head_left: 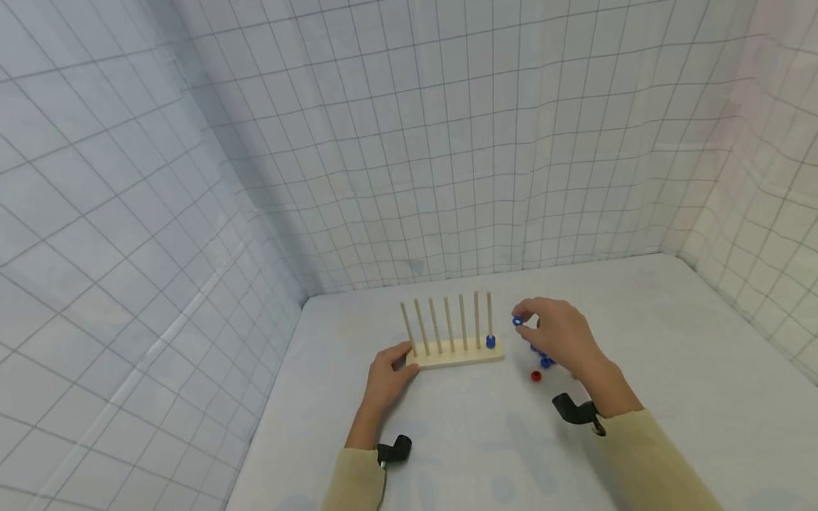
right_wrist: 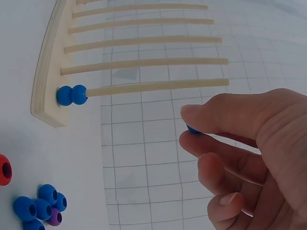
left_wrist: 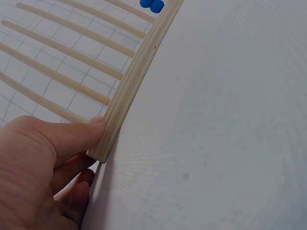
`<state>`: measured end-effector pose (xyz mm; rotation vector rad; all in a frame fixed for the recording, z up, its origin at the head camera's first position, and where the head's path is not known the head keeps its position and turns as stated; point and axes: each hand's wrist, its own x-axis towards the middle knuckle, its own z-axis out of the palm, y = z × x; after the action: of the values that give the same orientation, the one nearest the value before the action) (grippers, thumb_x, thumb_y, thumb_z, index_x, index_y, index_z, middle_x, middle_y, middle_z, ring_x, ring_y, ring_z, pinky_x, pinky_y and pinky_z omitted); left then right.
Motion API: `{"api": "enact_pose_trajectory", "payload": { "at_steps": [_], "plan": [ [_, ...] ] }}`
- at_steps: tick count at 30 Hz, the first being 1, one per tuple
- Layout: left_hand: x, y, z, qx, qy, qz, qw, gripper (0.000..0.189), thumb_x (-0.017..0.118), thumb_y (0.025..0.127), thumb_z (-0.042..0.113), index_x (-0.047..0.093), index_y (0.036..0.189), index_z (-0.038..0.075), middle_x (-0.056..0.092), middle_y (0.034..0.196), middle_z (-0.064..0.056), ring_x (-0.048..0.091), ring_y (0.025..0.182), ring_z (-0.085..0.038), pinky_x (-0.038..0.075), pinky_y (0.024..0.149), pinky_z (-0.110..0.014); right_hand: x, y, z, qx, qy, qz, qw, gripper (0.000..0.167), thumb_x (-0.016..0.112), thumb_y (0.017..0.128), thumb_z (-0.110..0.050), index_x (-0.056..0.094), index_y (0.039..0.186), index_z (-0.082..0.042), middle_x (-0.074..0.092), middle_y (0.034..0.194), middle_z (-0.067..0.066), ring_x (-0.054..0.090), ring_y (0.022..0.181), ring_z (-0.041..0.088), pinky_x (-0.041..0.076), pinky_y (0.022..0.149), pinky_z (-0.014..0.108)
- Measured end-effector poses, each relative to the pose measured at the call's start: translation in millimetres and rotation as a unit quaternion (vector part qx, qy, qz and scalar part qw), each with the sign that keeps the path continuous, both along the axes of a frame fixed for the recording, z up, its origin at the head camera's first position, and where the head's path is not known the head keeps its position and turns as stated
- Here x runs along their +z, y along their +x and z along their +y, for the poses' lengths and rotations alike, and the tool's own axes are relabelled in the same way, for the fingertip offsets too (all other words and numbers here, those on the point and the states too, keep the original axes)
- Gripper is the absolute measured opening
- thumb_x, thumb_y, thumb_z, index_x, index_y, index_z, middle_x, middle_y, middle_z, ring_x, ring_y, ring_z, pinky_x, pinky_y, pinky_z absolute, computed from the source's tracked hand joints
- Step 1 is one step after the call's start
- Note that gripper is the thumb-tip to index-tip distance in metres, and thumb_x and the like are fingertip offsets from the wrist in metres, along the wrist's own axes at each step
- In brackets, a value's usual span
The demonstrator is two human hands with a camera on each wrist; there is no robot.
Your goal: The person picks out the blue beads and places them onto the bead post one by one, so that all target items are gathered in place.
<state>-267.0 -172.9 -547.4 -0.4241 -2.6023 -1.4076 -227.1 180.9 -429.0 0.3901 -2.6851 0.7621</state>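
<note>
Pinching a blue bead (head_left: 517, 321) in the right hand (head_left: 562, 330), just right of the wooden rack (head_left: 456, 360); gripping its left end with the left hand (head_left: 385, 376). Already on the rightmost peg (head_left: 489, 312), two threaded blue beads (head_left: 491, 342); yet unfilled, six bare pegs (head_left: 449, 323); loose at right, a red bead (head_left: 536, 376) and a blue-and-purple cluster (right_wrist: 41, 209).

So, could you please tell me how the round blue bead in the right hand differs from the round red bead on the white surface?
The round blue bead is pinched in the right hand, while the round red bead lies untouched. The blue bead is raised above the white surface; the red bead rests on it. Both have a hole, and neither sits on a wooden rod.
</note>
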Motion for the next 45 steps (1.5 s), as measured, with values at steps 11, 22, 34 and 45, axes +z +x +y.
{"api": "enact_pose_trajectory", "payload": {
  "at_steps": [11,22,34,45],
  "plan": [
    [0.3,0.7,1.3,0.004,-0.009,-0.002,0.9999,0.050,0.077,0.090,0.016,0.063,0.136,0.004,0.060,0.137,-0.015,0.050,0.131,-0.037,0.044,0.106,-0.052,12.9,-4.3,-10,0.008,-0.019,0.042,0.9989,0.021,0.079,0.086,-0.016,0.075,0.106,-0.015,0.073,0.095,0.001,0.059,0.071,0.015,0.048,0.056,0.030],
    [5.4,2.5,4.9,0.003,-0.006,-0.003,1.0000,0.050,0.076,0.090,0.014,0.063,0.137,0.005,0.060,0.138,-0.015,0.050,0.131,-0.036,0.046,0.103,-0.051,20.5,-8.1,-17,0.006,-0.019,0.074,0.9970,0.022,0.080,0.085,-0.015,0.076,0.107,-0.015,0.071,0.094,-0.002,0.057,0.070,0.014,0.047,0.054,0.029],
    [-0.6,-0.9,2.6,0.008,-0.010,-0.003,0.9999,0.051,0.077,0.089,0.014,0.063,0.137,0.006,0.060,0.139,-0.014,0.051,0.132,-0.033,0.044,0.106,-0.049,25.7,-15.4,-21,0.027,-0.042,0.116,0.9921,0.022,0.079,0.085,-0.012,0.076,0.107,-0.015,0.071,0.095,-0.003,0.057,0.070,0.012,0.047,0.053,0.029],
    [-1.1,-0.4,2.0,0.002,-0.007,0.001,1.0000,0.051,0.078,0.089,0.016,0.063,0.136,0.005,0.060,0.138,-0.015,0.050,0.132,-0.035,0.043,0.107,-0.051,24.8,-24.0,-30,0.017,-0.054,0.119,0.9913,0.022,0.078,0.087,-0.014,0.075,0.108,-0.016,0.072,0.098,-0.003,0.056,0.069,0.011,0.047,0.055,0.029]
  ]
}}
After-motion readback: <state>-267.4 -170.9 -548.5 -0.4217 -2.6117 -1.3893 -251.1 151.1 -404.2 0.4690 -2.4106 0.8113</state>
